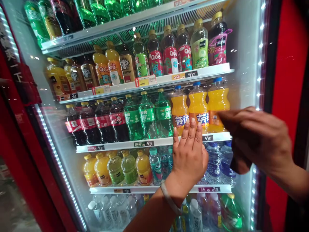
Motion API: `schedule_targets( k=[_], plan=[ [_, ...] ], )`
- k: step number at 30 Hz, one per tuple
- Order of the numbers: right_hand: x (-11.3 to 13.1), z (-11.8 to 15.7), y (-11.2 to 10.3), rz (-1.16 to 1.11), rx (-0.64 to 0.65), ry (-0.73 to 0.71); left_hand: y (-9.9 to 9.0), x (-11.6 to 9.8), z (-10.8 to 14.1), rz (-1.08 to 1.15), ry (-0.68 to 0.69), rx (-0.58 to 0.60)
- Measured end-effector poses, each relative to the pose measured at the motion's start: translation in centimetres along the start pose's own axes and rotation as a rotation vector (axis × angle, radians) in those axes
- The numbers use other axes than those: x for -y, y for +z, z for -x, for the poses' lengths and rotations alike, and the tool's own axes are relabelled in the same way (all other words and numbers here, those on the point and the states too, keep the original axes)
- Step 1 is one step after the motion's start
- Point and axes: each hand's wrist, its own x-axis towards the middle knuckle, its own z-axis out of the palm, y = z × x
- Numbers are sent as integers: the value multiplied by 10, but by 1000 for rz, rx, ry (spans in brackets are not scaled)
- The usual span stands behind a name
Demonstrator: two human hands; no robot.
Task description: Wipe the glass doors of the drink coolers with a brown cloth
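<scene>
My left hand (189, 154), with a pale bangle (169, 196) on its wrist, is flat with fingers stretched upward. It appears to rest on the glass door of a drinks cooler, in front of the orange soda bottles (180, 104) with blue caps. To the right, my right hand (267, 138) is closed on a dark brown cloth (241, 141), slightly blurred. Part of the cloth hangs below the fingers, near the cooler's right edge. Whether the cloth touches the glass I cannot tell.
Shelves of bottles fill the cooler: green soda bottles (146, 114), cola bottles (118, 120), juice bottles (154, 54) and water bottles (213, 161). White shelf edges (125, 143) carry price tags. A red frame (287, 80) with a lit strip (258, 74) borders the right side.
</scene>
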Motion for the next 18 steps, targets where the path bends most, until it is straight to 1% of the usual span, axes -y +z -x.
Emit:
schedule_targets(
  k=[1,2,3,4,6,7,8,9,10,11,12,14,15,16,17,18],
  plan=[
    [2,-4,0,36,-108,179,0,0,-1,-1,-7,-8],
    [5,-7,2,52,-180,296,0,1,-2,-1,-12,-7],
    [10,-8,4,41,-194,322,0,1,-4,-3,-17,-2],
    [15,-7,7,4,-137,255,-1,1,-5,-6,-17,6],
    [19,-2,11,-107,89,-61,-2,2,-7,-17,-13,25],
    [17,0,11,-139,189,-202,-2,3,-8,-23,-9,30],
    [12,0,10,-148,251,-295,-2,4,-8,-30,-4,30],
    [4,-2,8,-137,263,-327,-3,5,-8,-36,0,28],
    [-5,-5,6,-111,222,-301,-3,7,-9,-43,3,26],
    [-13,-9,4,-71,126,-230,-3,8,-9,-51,6,19],
    [-20,-13,3,-21,4,-129,-4,10,-10,-57,10,10],
    [-22,-19,5,67,-242,67,-5,13,-12,-65,16,-7],
    [-18,-19,8,71,-297,124,-6,15,-14,-68,18,-13],
    [-11,-16,12,43,-300,138,-7,17,-15,-69,17,-17],
    [-3,-12,16,-4,-249,114,-8,19,-17,-68,15,-19],
    [5,-6,19,-50,-164,59,-9,21,-18,-67,14,-19]
  ],
)
